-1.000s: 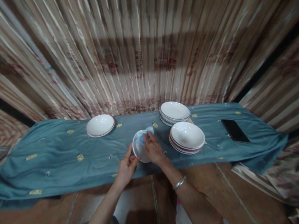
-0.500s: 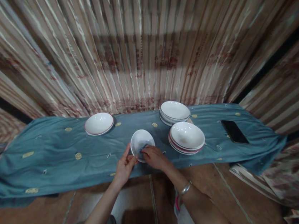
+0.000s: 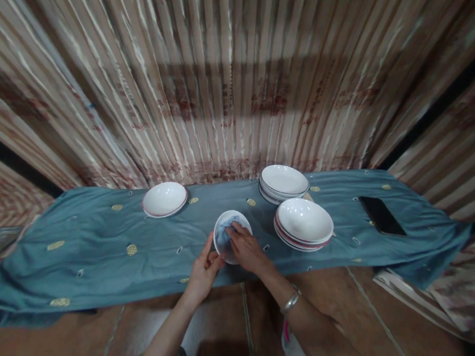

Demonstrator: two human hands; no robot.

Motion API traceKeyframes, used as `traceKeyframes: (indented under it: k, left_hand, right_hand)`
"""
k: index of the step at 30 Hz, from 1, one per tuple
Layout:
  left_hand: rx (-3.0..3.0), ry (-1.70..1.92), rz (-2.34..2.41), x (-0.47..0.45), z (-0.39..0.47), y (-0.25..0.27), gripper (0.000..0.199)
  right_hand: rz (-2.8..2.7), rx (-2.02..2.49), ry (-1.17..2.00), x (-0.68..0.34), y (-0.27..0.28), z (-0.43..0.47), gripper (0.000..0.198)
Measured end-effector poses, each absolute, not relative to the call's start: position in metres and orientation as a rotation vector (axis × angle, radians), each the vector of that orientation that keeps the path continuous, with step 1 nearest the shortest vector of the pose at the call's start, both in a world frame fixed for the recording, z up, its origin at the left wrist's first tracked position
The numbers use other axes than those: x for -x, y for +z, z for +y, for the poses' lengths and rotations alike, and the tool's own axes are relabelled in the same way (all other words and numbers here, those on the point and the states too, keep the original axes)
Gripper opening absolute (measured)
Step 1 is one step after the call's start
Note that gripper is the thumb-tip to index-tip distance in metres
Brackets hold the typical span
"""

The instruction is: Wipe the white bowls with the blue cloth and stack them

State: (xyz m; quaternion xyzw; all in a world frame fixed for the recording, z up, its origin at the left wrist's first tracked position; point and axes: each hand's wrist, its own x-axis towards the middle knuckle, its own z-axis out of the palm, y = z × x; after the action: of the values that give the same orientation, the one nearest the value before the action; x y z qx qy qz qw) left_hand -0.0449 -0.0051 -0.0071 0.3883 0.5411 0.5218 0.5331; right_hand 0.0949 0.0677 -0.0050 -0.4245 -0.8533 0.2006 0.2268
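A small white bowl (image 3: 245, 221) is tilted over the cloth-covered table. My left hand (image 3: 203, 270) grips its left rim, thumb on the near side and fingers around the outside. Inside the bowl lies a bunched light blue cloth (image 3: 225, 232). My right hand (image 3: 245, 247) presses that cloth against the inner wall, its fingers closed on it. To the right stands a stack of white bowls (image 3: 304, 220) with red and dark rims. Behind that stack is another one of white plates or shallow bowls (image 3: 284, 180).
At the back left sits a white dish with a red rim (image 3: 165, 199). A black phone (image 3: 381, 216) lies on the right of the teal tablecloth (image 3: 101, 262). Pleated patterned curtains (image 3: 219, 88) hang directly behind the table and along both sides.
My right hand has moved the blue cloth up and left inside the bowl, so more of it shows. My left hand keeps its hold on the rim. The whole view has shifted slightly.
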Motion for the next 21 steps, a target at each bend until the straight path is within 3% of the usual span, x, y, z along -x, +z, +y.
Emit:
traceKeyframes:
  k: [6,16,21]
  left_hand:
    - [-0.801,1.263,1.218,0.041,-0.008,-0.003,0.105]
    - [-0.651,1.272,1.184,0.04,-0.01,0.003,0.109]
    - [-0.69,1.29,1.18,0.042,-0.007,-0.001,0.11]
  right_hand:
    - [-2.504,1.307,0.435,-0.105,0.004,0.064,0.03]
    - [-2.084,0.945,1.343,-0.101,-0.005,0.069,0.02]
    - [-1.829,0.931,1.361,-0.088,0.001,0.064,0.021]
